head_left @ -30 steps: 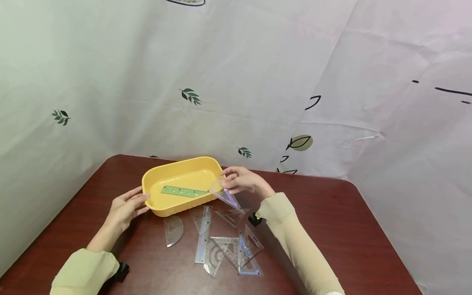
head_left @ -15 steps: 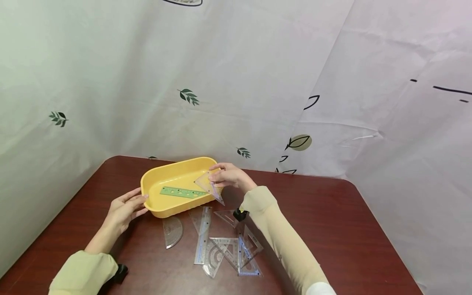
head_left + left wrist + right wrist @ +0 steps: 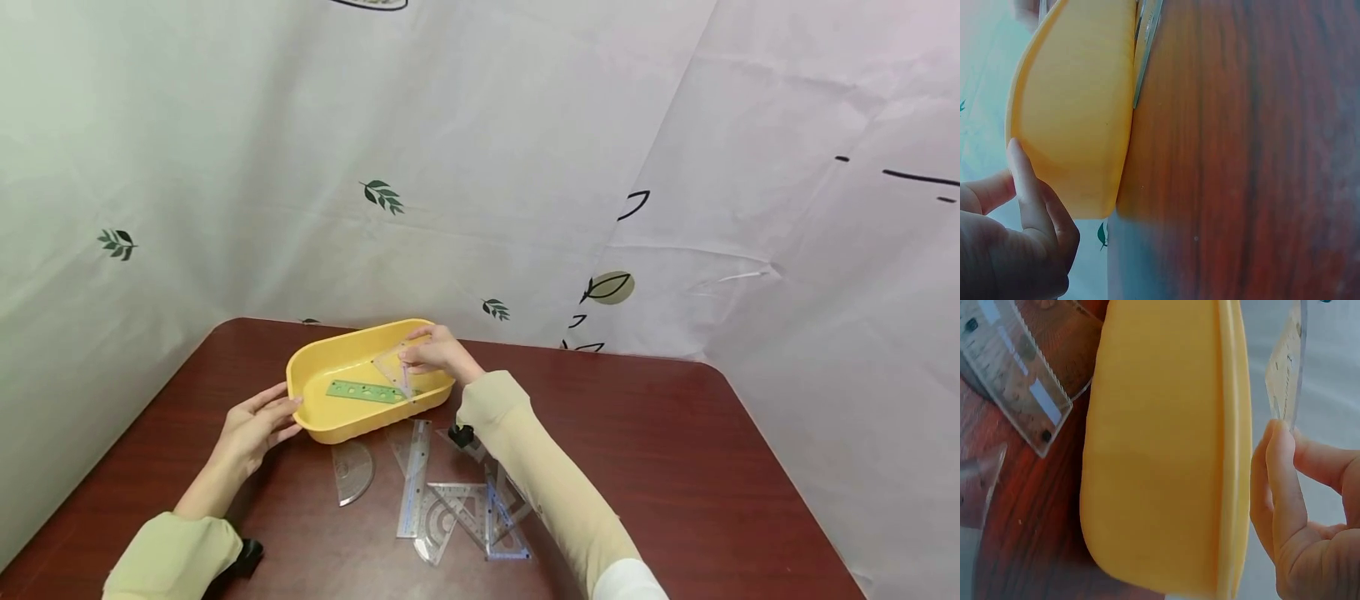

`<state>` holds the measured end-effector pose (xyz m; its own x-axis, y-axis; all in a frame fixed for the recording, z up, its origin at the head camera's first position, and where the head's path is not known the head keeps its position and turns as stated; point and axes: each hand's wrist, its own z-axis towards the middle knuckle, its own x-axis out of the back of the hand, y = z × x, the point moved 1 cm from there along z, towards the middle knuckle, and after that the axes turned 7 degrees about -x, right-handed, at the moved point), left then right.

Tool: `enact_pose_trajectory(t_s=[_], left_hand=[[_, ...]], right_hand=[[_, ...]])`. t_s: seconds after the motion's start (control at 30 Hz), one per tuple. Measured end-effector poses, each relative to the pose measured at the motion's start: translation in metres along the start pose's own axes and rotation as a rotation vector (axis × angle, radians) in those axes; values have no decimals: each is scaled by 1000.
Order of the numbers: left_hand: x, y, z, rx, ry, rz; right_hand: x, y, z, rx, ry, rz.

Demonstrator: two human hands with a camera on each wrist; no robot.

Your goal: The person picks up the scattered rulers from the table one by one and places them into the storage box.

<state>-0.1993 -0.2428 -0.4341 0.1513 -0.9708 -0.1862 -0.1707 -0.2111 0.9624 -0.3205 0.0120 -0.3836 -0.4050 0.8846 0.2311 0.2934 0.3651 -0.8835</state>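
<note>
A pale cloth printed with leaf sprigs [image 3: 480, 150] hangs behind a dark red-brown wood-grain table [image 3: 675, 467] with rounded far corners. Near the table's far edge, left of its middle, sits a shallow yellow tray with rounded corners [image 3: 1154, 444]. Two arms in pale yellow-green sleeves reach toward it. The left hand [image 3: 251, 425] grips the tray's left end, thumb over the rim and the other fingers against the outside of the wall. The right hand [image 3: 437, 352] is above the tray's right part, its thumb and fingertips pinching a clear plastic triangular set square with a purple edge [image 3: 1287, 369], held tilted with one corner pointing down. Inside the tray, a flat light green ruler with cut-out shapes [image 3: 363, 392] lies lengthwise on the floor; the set square overlaps its right end in the head view, and whether they touch cannot be told. In front of the tray lies a loose group of clear plastic pieces: a straight ruler with a blue stripe [image 3: 414, 479], a blue-edged set square [image 3: 506, 552] overlapping other clear triangles, and, apart to the left, a half-round protractor [image 3: 352, 472]. Each wrist carries a small black device [image 3: 461, 435].
</note>
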Motion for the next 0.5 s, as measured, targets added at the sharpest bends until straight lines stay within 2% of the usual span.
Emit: enact_pose_trajectory(t_s=[0.23, 0.5], left_hand=[[-1, 1, 1, -3, 5, -2], [-2, 0, 0, 18, 21, 1]], right_hand=[[-12, 5, 11, 13, 55, 81], [-21, 8, 14, -20, 137, 145]])
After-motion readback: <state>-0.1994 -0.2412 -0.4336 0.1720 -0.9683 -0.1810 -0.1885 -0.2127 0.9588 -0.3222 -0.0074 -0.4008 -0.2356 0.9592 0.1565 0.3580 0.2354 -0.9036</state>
